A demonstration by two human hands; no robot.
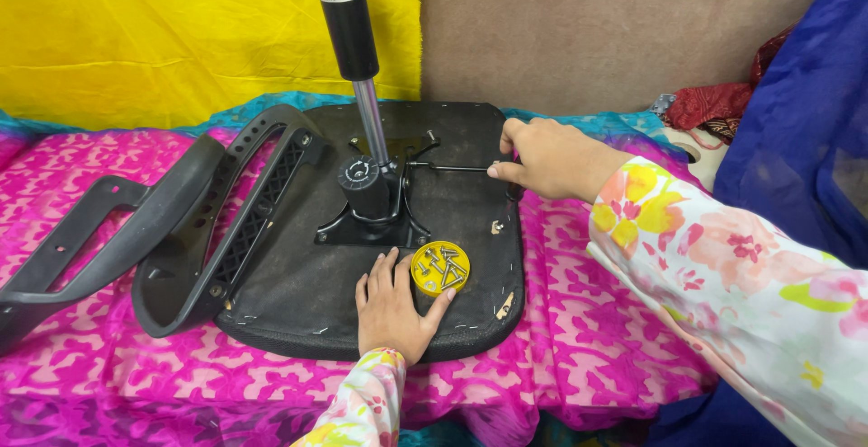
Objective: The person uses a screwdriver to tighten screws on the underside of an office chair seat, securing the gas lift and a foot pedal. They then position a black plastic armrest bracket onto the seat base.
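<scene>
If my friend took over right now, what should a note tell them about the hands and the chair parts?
Left hand: flat on the upside-down black chair seat, fingers touching the round yellow dish of metal screws.
Right hand: gripping the thin black lever on the black metal seat mechanism.
Done: mechanism and gas cylinder sit on the seat.
Left: black plastic armrests lie loose beside it; screws remain in the dish.
</scene>
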